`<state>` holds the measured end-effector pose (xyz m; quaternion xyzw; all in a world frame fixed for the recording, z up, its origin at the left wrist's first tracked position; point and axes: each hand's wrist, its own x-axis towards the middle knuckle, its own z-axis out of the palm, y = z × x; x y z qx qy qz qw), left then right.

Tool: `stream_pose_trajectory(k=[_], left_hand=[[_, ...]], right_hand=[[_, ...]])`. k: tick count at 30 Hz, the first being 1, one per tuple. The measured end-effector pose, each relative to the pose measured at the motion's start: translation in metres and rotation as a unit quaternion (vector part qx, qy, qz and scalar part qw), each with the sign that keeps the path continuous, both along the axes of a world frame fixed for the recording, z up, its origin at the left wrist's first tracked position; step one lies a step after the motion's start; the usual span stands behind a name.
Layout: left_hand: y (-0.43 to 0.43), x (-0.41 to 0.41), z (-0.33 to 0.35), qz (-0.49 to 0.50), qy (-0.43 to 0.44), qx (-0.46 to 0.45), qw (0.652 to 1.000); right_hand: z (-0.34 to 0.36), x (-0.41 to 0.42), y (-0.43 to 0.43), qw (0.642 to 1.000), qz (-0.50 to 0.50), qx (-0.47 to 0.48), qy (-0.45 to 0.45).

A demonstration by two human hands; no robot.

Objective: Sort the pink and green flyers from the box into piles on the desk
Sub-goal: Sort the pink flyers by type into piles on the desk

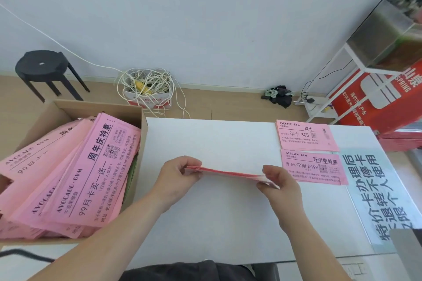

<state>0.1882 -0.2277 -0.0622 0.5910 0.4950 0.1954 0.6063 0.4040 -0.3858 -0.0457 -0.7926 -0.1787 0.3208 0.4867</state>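
A black round plastic stool (42,68) is seen on the floor at the upper left of the frame. Below it, an open brown cardboard box (100,106) is set against the left side of the white counter (217,223). The box is filled with loosely fanned pink paper flyers (91,173) printed in black. A sliver of green flyers (133,172) is glimpsed beneath them by the box's right wall.

At upper centre, beyond the counter, a small white carton of tangled white cable (146,91) is placed by the wall.

In the middle of the frame a thin stack of pink flyers (228,172) is held edge-on and level just above the counter. Its left end is pinched by the left hand (180,178), with thumb and fingers curled round it. Its right end is pinched likewise by the right hand (278,182).

Right of the hands, a far pile of pink flyers (306,136) is laid face up at the counter's back edge. A near pile of pink flyers (314,170) is laid just in front of it, close to the right hand. Farther right, a pale sheet with large black characters (370,196) is laid flat.

At the upper right a white metal rack (338,70) bearing a glass tank (388,36) is seen, with red printed cartons (376,102) under it.
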Motion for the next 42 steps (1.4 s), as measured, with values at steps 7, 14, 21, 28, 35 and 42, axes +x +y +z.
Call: stream_pose_trajectory(k=[7,14,21,28,35,42], left_hand=[[-0.003,0.013,-0.004,-0.034,0.032,-0.001,0.999],[0.002,0.029,-0.01,0.052,0.035,0.024,0.998],[0.002,0.051,-0.009,0.051,0.037,0.033,0.997],[0.005,0.055,-0.023,0.019,0.081,0.035,0.996],[0.024,0.062,-0.016,-0.061,0.183,0.081,0.978],[0.033,0.127,0.02,-0.13,0.136,0.04,0.981]], right_hand=[[-0.011,-0.001,0.014,0.999,0.006,-0.013,0.043],[-0.016,-0.001,0.026,0.999,-0.036,-0.023,0.03],[-0.012,0.003,0.042,0.998,-0.061,-0.03,-0.003],[-0.016,0.004,0.044,0.997,-0.048,-0.059,-0.006],[-0.002,0.013,0.059,0.99,-0.013,-0.128,-0.059],[0.047,0.082,0.077,0.982,-0.021,-0.178,-0.057]])
